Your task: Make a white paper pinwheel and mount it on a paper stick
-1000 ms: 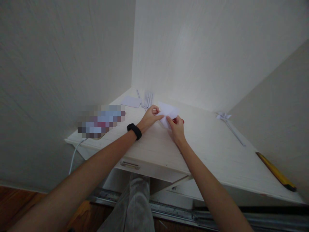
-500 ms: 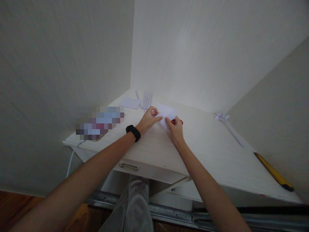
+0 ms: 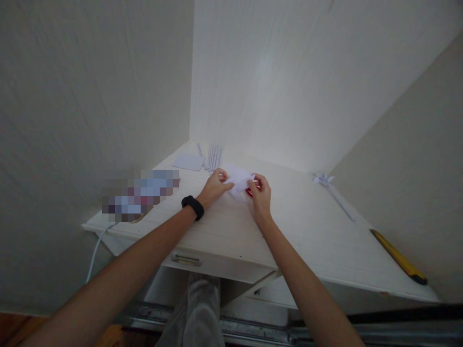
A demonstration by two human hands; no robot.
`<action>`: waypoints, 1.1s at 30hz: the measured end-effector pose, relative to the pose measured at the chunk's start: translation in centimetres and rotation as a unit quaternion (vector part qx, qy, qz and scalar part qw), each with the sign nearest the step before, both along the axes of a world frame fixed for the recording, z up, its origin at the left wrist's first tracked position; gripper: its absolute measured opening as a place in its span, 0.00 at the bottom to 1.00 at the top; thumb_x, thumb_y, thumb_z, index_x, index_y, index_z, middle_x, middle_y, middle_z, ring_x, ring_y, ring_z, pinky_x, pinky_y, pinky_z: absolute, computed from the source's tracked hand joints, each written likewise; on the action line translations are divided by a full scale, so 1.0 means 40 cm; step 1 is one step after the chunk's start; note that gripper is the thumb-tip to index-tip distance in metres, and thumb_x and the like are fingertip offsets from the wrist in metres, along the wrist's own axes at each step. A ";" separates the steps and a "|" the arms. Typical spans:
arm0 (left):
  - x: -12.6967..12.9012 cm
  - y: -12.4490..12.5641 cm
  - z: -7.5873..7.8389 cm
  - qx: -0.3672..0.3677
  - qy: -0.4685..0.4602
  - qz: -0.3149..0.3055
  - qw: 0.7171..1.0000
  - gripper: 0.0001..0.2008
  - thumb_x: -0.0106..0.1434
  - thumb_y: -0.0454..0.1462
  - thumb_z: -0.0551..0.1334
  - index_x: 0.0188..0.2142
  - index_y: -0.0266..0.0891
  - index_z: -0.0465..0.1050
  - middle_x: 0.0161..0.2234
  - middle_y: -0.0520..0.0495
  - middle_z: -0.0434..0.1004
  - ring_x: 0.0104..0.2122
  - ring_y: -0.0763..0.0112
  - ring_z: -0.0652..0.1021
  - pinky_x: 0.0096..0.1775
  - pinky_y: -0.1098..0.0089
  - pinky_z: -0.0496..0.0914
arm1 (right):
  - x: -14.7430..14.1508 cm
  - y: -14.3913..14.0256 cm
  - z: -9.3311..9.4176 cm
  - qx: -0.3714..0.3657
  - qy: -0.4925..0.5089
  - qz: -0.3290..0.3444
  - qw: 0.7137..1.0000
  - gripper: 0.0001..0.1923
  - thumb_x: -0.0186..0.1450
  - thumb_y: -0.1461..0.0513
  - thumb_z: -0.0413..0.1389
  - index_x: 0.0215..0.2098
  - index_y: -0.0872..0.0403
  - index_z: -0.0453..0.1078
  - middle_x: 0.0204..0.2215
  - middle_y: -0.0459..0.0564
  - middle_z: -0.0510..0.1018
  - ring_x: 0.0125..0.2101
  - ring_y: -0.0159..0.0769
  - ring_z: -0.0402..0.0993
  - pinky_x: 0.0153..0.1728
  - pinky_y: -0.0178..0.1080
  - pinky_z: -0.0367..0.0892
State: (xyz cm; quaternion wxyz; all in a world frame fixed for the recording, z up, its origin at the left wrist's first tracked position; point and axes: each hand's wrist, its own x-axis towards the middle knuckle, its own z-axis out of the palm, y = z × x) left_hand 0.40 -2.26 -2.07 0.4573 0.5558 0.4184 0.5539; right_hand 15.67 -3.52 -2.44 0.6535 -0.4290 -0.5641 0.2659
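Observation:
A folded white sheet of paper (image 3: 238, 179) lies on the white desk (image 3: 307, 226), pinched from both sides. My left hand (image 3: 214, 186), with a black band on its wrist, grips the paper's left edge. At the right edge my right hand (image 3: 260, 193) holds the sheet down with its fingertips. A small red object (image 3: 250, 192) peeks out from under the paper beside my right fingers; I cannot tell what it is.
Behind the hands lie a flat white paper piece (image 3: 188, 162) and several thin paper sticks (image 3: 213, 156). A folded paper flower on a stem (image 3: 331, 188) rests at the right, a yellow-black tool (image 3: 398, 257) nearer the right edge. A blurred item (image 3: 139, 193) and white cable (image 3: 94, 253) sit left.
The paper has been pressed flatter and lower between my hands. The view has shifted, so everything sits slightly left and lower in the picture.

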 end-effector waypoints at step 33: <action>-0.005 -0.011 -0.006 0.088 0.130 0.040 0.987 0.13 0.47 0.31 0.62 0.30 0.40 0.58 0.28 0.54 0.68 0.33 0.70 0.72 0.37 0.69 0.65 | -0.014 -0.048 0.030 0.091 -0.291 -0.206 0.930 0.04 0.62 0.61 0.51 0.33 0.53 0.66 0.41 0.51 0.69 0.44 0.40 0.63 0.45 0.45 0.52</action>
